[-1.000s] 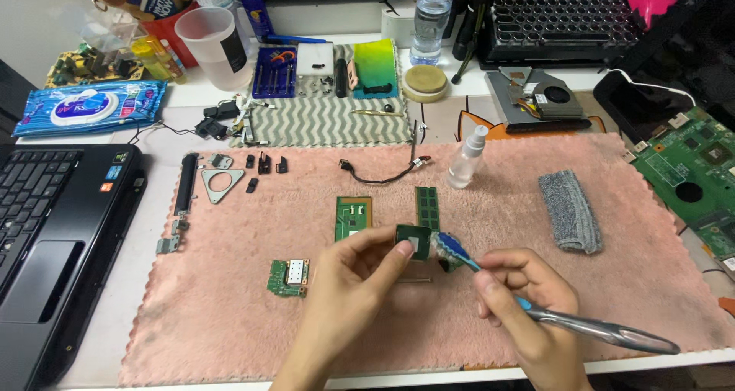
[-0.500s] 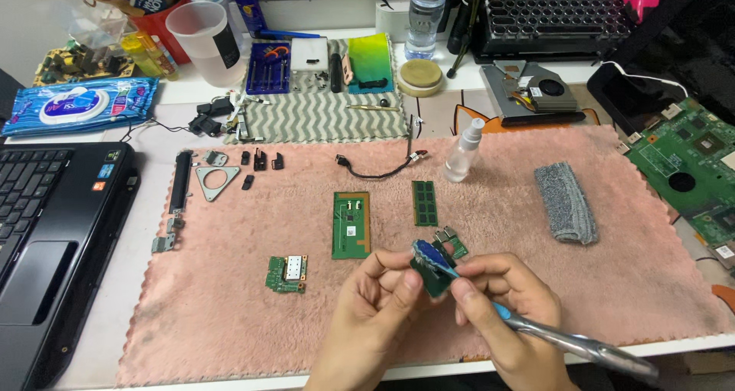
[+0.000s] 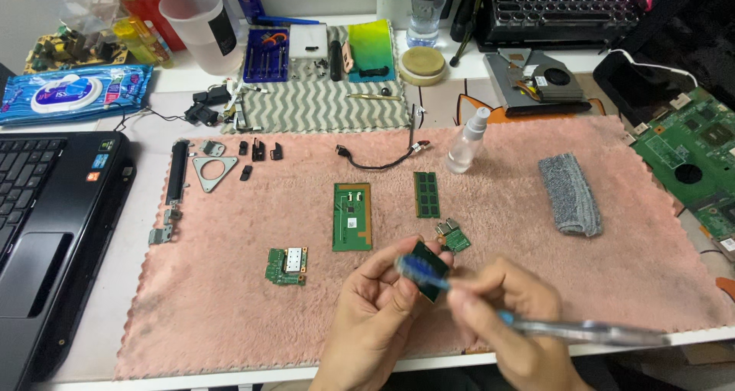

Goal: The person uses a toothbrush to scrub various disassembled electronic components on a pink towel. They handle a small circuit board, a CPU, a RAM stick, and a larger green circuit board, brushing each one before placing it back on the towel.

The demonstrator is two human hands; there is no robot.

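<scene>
Left hand (image 3: 375,307) pinches a small chip (image 3: 429,270) between thumb and fingers, held up just above the pink mat (image 3: 214,314) near its front edge. It's a dark green square board with a darker middle, and it's tilted so its face points up and to the right, toward the brush. Being square, it has no real long axis; it's cocked so one corner points down.

Right hand (image 3: 501,314) is gripping a toothbrush (image 3: 536,323), blurry from motion. Blue bristle head sits right on the chip's face, and the grey handle runs off to the right, nearly level, long axis left to right.

Just behind the chip on the mat: a little connector board (image 3: 453,236), a RAM stick (image 3: 427,194) and a long green board (image 3: 352,215), both lying front to back.
</scene>
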